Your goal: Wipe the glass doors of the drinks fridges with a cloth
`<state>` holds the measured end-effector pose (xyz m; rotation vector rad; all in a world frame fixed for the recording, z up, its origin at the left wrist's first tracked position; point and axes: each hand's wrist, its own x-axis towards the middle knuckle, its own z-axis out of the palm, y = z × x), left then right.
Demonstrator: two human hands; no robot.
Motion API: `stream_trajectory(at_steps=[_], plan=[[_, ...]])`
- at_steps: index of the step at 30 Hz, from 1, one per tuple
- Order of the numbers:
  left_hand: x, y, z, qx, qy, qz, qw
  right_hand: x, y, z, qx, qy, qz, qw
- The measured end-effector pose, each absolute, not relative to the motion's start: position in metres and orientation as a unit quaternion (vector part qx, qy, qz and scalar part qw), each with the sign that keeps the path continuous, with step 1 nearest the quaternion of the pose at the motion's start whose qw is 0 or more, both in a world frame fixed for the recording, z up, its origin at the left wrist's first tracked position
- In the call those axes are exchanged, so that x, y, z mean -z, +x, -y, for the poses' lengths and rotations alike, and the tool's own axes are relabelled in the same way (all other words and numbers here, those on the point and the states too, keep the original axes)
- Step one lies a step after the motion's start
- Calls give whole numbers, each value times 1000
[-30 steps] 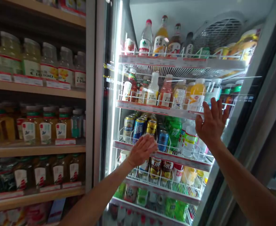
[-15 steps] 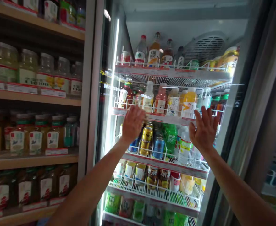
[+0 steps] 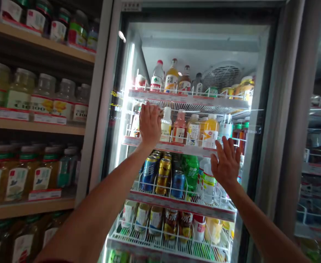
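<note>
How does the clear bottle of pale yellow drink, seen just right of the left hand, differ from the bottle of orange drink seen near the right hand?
The clear bottle of pale yellow drink has a white cap, but the bottle of orange drink has a yellow-orange one. The pale bottle looks slimmer, with a tall narrow top; the orange bottle looks broader. Both stand upright on the same shelf.

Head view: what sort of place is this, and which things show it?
Probably a shop: a lit cooler of drinks, bottles in rows on wooden shelves, and labels along their edges.
</note>
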<state>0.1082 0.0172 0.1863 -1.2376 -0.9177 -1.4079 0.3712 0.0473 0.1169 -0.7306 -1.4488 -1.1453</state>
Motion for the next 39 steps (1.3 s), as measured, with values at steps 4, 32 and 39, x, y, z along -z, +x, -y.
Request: stream_trajectory(at_steps=[4, 32, 39], plan=[[-184, 134, -19, 413, -650, 266, 580, -117, 372, -48, 490, -298, 607, 550], [-242, 18, -5, 555, -513, 363, 546, -118, 370, -47, 498, -280, 606, 553], [-225, 37, -13, 494, -567, 335, 568, -117, 367, -46, 502, -287, 595, 558]])
